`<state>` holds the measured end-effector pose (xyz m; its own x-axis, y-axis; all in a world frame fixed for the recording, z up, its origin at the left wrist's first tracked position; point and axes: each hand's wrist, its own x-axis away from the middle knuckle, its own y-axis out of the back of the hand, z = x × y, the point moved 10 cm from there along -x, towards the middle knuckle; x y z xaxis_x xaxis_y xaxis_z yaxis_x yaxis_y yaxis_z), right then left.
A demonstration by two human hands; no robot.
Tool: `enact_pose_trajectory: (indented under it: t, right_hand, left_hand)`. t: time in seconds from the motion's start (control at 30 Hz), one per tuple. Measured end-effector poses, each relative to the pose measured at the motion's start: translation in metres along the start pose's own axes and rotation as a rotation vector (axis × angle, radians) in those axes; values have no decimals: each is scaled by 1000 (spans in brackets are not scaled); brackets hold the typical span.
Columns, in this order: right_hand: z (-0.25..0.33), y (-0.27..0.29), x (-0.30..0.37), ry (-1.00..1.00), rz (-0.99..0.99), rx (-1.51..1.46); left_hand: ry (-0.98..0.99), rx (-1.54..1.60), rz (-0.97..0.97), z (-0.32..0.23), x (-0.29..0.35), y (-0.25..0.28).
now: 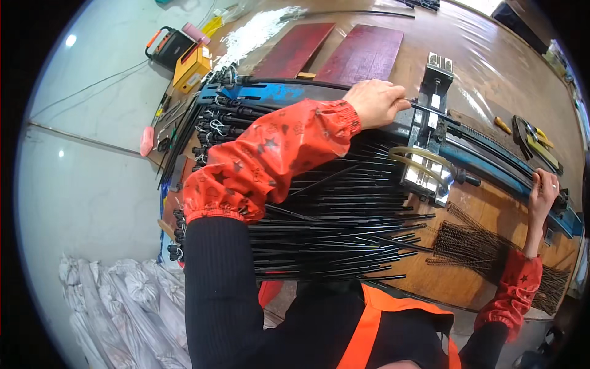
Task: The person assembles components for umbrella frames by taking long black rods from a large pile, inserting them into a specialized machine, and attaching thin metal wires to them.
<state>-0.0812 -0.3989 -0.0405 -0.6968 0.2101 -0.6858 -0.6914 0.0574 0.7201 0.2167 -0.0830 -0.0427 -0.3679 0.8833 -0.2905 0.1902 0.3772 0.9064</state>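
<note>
My left hand is closed around a thin black rod, just left of the upright metal clamp fixture. The rod passes across the fixture and lines up with a dark coil spring above the blue rail. Farther right, my right hand is pinched at the right end of that line; what lies between its fingers is too small to make out. A yellowish hose loops over the lower part of the fixture. Below my left forearm lies a thick spread of black rods.
Loose springs are heaped near the front right edge. Pliers and a wooden-handled tool lie behind the rail. Two dark red boards, small white pieces and a yellow box are at the back left. Wrapped bundles stand lower left.
</note>
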Motion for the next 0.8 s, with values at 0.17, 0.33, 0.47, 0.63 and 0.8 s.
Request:
enact_pose_trajectory:
  t: [0.17, 0.33, 0.47, 0.63, 0.8]
  right_hand:
    - [-9, 3, 5, -29, -17, 8]
    - [-10, 1, 6, -56, -30, 25]
    - [-18, 3, 17, -68, -10, 80]
    - [65, -7, 3, 84, 90, 97]
    - [138, 2, 13, 119, -5, -21]
  left_hand:
    - [40, 35, 8, 0, -4, -6]
    - [63, -37, 42, 2, -4, -14]
    - [62, -85, 123, 4, -5, -18]
    - [-191, -19, 13, -6, -4, -18]
    - [-13, -169, -17, -10, -4, -15]
